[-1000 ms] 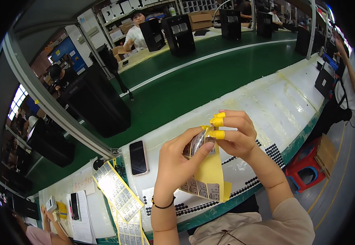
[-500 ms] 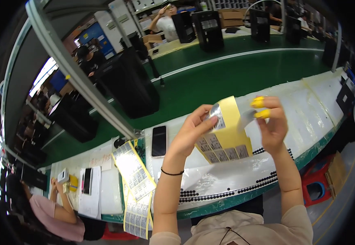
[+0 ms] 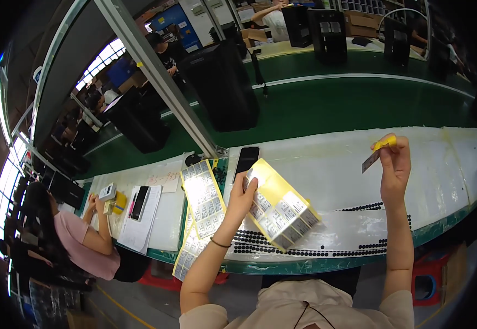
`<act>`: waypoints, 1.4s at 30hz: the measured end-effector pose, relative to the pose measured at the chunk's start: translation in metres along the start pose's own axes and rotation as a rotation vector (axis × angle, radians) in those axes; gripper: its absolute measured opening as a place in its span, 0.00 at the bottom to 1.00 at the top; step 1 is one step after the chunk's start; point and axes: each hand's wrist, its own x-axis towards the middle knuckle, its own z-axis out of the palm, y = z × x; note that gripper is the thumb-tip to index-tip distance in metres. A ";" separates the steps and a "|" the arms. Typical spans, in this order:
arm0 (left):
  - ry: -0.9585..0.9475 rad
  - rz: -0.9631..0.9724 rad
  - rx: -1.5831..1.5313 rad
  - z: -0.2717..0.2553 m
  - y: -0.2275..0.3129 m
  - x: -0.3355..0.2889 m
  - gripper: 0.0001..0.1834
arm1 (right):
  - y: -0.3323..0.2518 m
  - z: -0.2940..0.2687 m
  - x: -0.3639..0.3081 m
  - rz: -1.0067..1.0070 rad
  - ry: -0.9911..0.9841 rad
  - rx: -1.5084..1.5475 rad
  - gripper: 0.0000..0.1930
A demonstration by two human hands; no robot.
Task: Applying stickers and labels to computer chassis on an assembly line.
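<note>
My left hand (image 3: 240, 202) grips the left edge of a yellow-backed sheet of silver labels (image 3: 283, 215), its thumb on top. Part of the sheet's upper end is bare yellow backing; printed labels fill the rest. Off to the right, my right hand (image 3: 396, 167) is raised above the table with yellow covers on the fingertips. Pinched in it is a single dark silver label (image 3: 370, 160), apart from the sheet. Two more label sheets, an upper one (image 3: 204, 198) overlapping a lower one (image 3: 191, 253), lie left of my left hand.
A black phone (image 3: 247, 159) lies behind the sheet. Rows of small black round pads (image 3: 353, 253) line the white table's (image 3: 441, 181) front edge. A metal post (image 3: 164, 79) rises at the left. Beyond runs a green conveyor (image 3: 315, 98) with black tower-shaped units (image 3: 220, 82). A person in pink (image 3: 87, 238) sits left.
My hands have moved apart. The right hand has carried the single label away to the right, and the left hand has lowered and tilted the sheet. The whole view has shifted.
</note>
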 end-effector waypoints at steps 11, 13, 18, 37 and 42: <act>0.220 1.062 0.023 -0.028 0.172 -0.092 0.12 | 0.020 0.008 -0.019 0.237 -0.128 0.043 0.07; 0.212 1.273 -0.218 -0.034 0.194 -0.107 0.10 | 0.024 0.009 -0.022 0.254 -0.123 0.013 0.09; -0.006 1.190 -0.134 -0.061 0.223 -0.149 0.24 | 0.033 0.020 -0.023 0.318 -0.222 -0.011 0.10; 0.338 1.664 -0.006 -0.064 0.233 -0.230 0.13 | 0.058 0.081 -0.022 0.392 -0.579 0.146 0.09; 0.838 1.981 0.340 -0.068 0.233 -0.228 0.09 | 0.052 0.090 -0.018 0.387 -0.597 0.134 0.07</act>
